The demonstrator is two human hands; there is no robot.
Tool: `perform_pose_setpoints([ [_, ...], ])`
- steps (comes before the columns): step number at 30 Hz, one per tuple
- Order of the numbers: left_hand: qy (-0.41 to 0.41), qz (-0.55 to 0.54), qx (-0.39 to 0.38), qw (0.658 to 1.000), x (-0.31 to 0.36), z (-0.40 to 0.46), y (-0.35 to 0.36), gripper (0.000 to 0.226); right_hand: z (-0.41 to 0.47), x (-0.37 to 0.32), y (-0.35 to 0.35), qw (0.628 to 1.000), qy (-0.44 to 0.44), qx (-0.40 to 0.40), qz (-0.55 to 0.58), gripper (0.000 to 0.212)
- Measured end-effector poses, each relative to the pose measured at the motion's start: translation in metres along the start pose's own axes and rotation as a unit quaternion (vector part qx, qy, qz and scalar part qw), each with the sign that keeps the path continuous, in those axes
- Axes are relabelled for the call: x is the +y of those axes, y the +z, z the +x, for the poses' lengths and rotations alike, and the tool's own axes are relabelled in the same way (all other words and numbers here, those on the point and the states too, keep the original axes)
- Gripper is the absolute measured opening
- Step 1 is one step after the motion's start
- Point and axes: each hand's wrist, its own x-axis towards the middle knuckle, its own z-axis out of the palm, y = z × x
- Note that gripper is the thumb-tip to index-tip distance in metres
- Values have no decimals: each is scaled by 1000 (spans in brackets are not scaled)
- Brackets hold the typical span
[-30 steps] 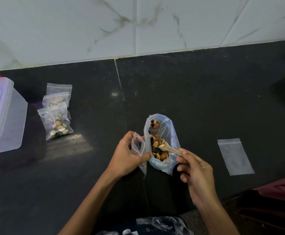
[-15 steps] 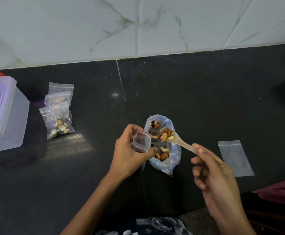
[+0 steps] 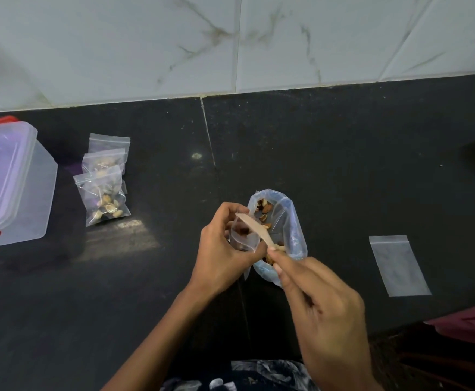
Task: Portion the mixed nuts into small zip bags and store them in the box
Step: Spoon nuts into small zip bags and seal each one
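My left hand (image 3: 222,251) holds a small clear zip bag (image 3: 243,238) open near the middle of the black counter. My right hand (image 3: 318,303) pinches the handle of a wooden spoon (image 3: 254,227), whose bowl is tipped over the small bag's mouth. A few nuts show inside the small bag. Just right of it stands the larger clear plastic bag of mixed nuts (image 3: 290,221), its mouth open. At the left lie three small zip bags; the front filled one (image 3: 102,200) shows nuts. A clear plastic box (image 3: 13,182) with a lid and red clips stands at the far left.
An empty zip bag (image 3: 398,265) lies flat on the counter at the right. A white marble-tiled wall (image 3: 230,43) runs along the back. The counter's front edge is at the lower right, with dark red cloth (image 3: 468,324) beyond it.
My right hand swung the loaded spoon from above the big nut bag leftward to the small bag's mouth and tipped it. My left hand kept holding the small bag.
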Motion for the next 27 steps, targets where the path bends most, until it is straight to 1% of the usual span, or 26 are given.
perform_pose_setpoints([
  [4, -5, 5, -4, 1000, -1, 1, -1, 50, 0, 2, 2, 1000, -20, 6, -9, 31],
  [7, -10, 11, -6, 1000, -1, 1, -2, 49, 0, 5, 0, 999, -4, 44, 17, 29],
  [9, -16, 11, -3, 1000, -4, 1, -3, 48, 4, 8, -6, 995, 30, 91, 35, 26],
  [11, -23, 11, -9, 1000, -8, 1, -5, 47, 10, 19, -11, 989, 94, 109, 39, 19],
  [13, -40, 9, -32, 999, -12, 1, -8, 47, 14, 36, -10, 985, 154, 74, 7, 18],
  [15, -58, 7, -59, 997, -16, 1, -10, 49, 16, 53, -3, 985, 165, 30, -37, 21],
  [17, -69, 8, -76, 995, -19, 1, -10, 50, 18, 64, 6, 986, 153, -1, -65, 23],
  [21, -76, 17, -84, 993, -22, 1, -9, 52, 19, 68, 15, 988, 113, -51, -87, 25],
  [27, -87, 23, -85, 992, -20, 0, -10, 51, 16, 65, -12, 982, 82, -138, -99, 24],
])
